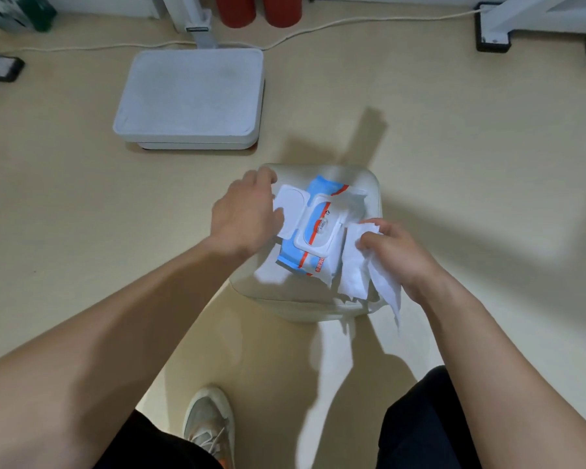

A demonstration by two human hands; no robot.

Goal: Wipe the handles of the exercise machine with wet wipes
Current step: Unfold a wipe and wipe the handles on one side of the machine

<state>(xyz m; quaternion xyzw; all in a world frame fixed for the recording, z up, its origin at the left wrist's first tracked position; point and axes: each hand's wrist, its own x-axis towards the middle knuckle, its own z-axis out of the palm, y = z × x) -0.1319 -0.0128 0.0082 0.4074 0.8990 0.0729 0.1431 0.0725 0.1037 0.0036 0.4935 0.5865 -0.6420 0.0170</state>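
A blue and white pack of wet wipes (313,228) lies on a pale stool (369,184) in the middle of the view, its white lid flipped open to the left. My left hand (244,214) rests on the pack's left side, fingers at the open lid. My right hand (396,255) grips a white wet wipe (356,269) just right of the pack, and the wipe hangs down past the stool's front edge. No handle of the exercise machine shows in this view.
A white flat platform (190,96) sits on the beige floor behind the stool. A white cable (352,22) runs along the back. White frame feet with black pads (493,32) stand at the far right, red cylinders (257,10) at the top. My shoe (208,421) is below.
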